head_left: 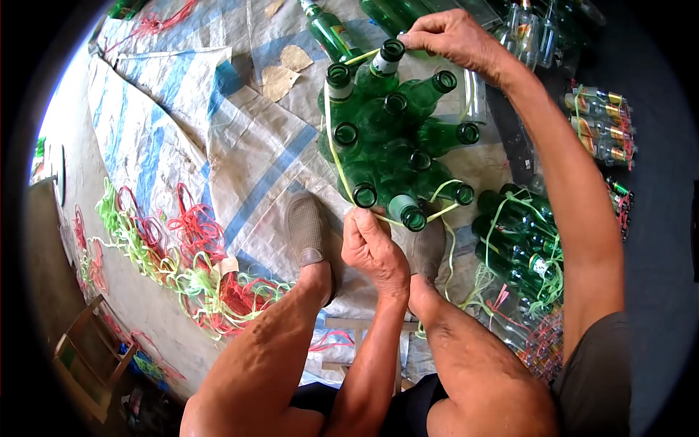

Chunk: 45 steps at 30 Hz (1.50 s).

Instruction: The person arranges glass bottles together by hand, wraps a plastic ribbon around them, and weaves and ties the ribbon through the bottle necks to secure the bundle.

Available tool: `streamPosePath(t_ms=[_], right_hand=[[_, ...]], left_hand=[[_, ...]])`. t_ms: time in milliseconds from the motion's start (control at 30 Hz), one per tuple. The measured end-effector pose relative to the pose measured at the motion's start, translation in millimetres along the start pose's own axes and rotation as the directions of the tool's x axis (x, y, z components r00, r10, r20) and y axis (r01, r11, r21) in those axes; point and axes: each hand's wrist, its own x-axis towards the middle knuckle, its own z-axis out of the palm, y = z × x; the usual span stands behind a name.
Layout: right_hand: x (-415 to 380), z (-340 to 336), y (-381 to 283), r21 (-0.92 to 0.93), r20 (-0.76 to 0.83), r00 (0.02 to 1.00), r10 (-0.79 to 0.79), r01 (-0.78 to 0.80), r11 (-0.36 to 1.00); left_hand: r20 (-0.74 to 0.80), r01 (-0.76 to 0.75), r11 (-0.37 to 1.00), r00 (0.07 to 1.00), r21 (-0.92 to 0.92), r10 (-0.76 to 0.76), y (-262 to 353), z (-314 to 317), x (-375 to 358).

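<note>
A cluster of upright green glass bottles [384, 113] stands in front of my feet, mouths open towards me. A thin yellow-green plastic strap [331, 135] runs round the outside of the bottle necks on the left and near sides. My left hand [376, 251] pinches this strap at the near edge, just below a bottle mouth. At the far side, my right hand [457, 42] is closed in a pinch beside the farthest bottle's mouth [392, 49]. The strap leads behind that neck towards its fingertips, where the contact is partly hidden.
A striped woven sheet [255, 175] covers the floor. Tangled red and green straps [196, 262] lie at left. Tied green bottles [513, 244] lie at right, with bundled clear bottles [603, 125] beyond. Another green bottle [329, 30] lies behind the cluster. A wooden chair [87, 357] stands lower left.
</note>
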Motion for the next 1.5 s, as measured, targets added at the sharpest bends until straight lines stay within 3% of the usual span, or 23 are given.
streamPosePath(t_ms=[100, 167, 267, 300, 367, 433, 467, 567, 667, 833, 967, 1033, 1100, 1500], right_hand=[[-29, 5, 2, 0.066, -0.061, 0.994, 0.087, -0.083, 0.994], [-45, 15, 13, 0.118, -0.23, 0.973, -0.02, 0.048, 0.992], [-76, 18, 15, 0.238, -0.218, 0.956, 0.195, -0.142, 0.961], [-86, 23, 17, 0.3, -0.259, 0.94, 0.221, -0.139, 0.944], [-98, 35, 28, 0.259, -0.377, 0.92, 0.106, -0.005, 0.966], [-113, 42, 23, 0.264, -0.431, 0.891, 0.144, -0.029, 0.964], [-122, 46, 19, 0.267, -0.457, 0.875, 0.162, -0.039, 0.963], [-143, 56, 13, 0.318, -0.481, 0.847, 0.225, -0.07, 0.945], [-161, 65, 6, 0.342, -0.49, 0.821, 0.293, -0.128, 0.931], [-184, 74, -6, 0.249, -0.509, 0.812, 0.285, -0.178, 0.952], [-194, 78, -22, 0.27, -0.553, 0.79, 0.265, -0.131, 0.954], [-198, 80, -29, 0.251, -0.57, 0.783, 0.25, -0.124, 0.96], [-203, 85, -32, 0.223, -0.591, 0.778, 0.214, -0.098, 0.97], [-214, 94, -43, 0.112, -0.617, 0.777, 0.127, -0.073, 0.991]], left_hand=[[0.003, -0.024, 1.0, 1.0, -0.009, 0.024, 0, 1, 0], [0.009, -0.029, 0.999, 1.0, -0.022, 0.029, 0, 1, -1], [-0.021, 0.005, 0.996, 1.0, -0.084, -0.006, -2, 5, -10], [0.0, 0.018, 0.998, 1.0, -0.066, -0.018, -4, 4, -16], [0.04, 0.042, 0.999, 0.998, -0.024, -0.041, -12, 0, -28], [0.085, 0.093, 0.992, 0.991, 0.081, -0.1, -24, -4, -45], [0.115, 0.039, 0.99, 0.992, 0.133, -0.055, -35, -6, -50], [0.289, -0.246, 0.934, 0.943, 0.259, 0.168, -36, -1, -63], [0.382, -0.273, 0.948, 0.904, 0.165, 0.194, -33, 15, -73], [0.454, -0.347, 0.92, 0.86, 0.184, 0.233, -25, 36, -67], [0.469, -0.273, 0.931, 0.873, 0.243, 0.133, -26, 47, -56], [0.481, -0.323, 0.904, 0.862, 0.279, 0.16, -29, 50, -49], [0.507, -0.479, 0.827, 0.812, 0.294, 0.29, -34, 51, -41], [0.495, -0.538, 0.786, 0.794, 0.303, 0.353, -40, 54, -38]])
